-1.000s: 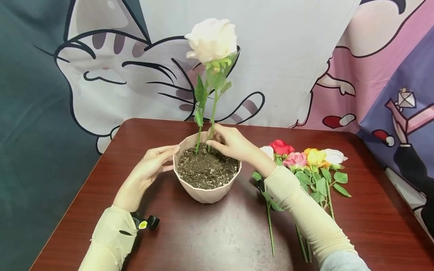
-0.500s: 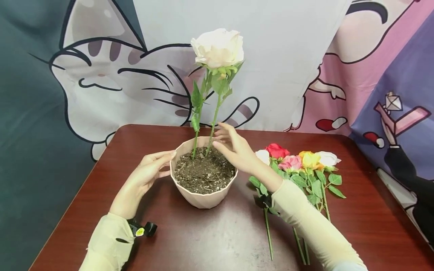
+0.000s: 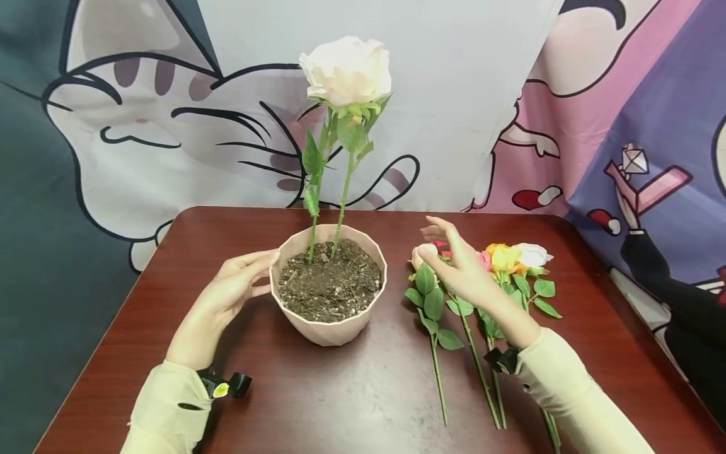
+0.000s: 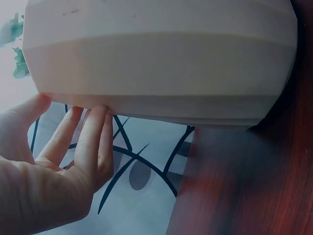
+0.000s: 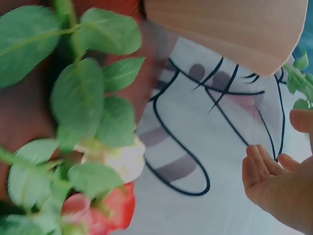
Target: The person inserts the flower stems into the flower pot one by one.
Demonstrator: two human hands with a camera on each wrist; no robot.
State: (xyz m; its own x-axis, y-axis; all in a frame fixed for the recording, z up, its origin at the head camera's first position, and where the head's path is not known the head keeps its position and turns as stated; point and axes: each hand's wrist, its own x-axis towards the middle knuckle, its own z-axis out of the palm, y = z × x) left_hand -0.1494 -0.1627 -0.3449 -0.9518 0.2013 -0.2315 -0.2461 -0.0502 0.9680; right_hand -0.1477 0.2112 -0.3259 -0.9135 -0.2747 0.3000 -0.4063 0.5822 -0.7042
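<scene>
A pale pink faceted pot (image 3: 326, 333) stands on the table, filled with dark soil (image 3: 334, 293). Two green stems rise upright from the soil; one large white rose (image 3: 347, 70) shows at the top, and any second bloom is hidden. My left hand (image 3: 229, 290) touches the pot's left side with fingertips and thumb, its fingers fairly straight, as the left wrist view confirms. To the right of the pot, my right hand (image 3: 462, 268) hovers over the lying flowers, holding nothing. Beneath it is a small white rose (image 3: 422, 252) with leaves (image 3: 433, 302).
Several loose roses lie on the right of the brown table (image 3: 295, 403), among them a yellow rose (image 3: 503, 257) and another white rose (image 3: 533, 255). A cloth with a cartoon cat (image 3: 142, 132) hangs behind the table.
My right hand has let go of the stem in the pot and moved right, over the lying flowers. The left hand has stayed against the pot.
</scene>
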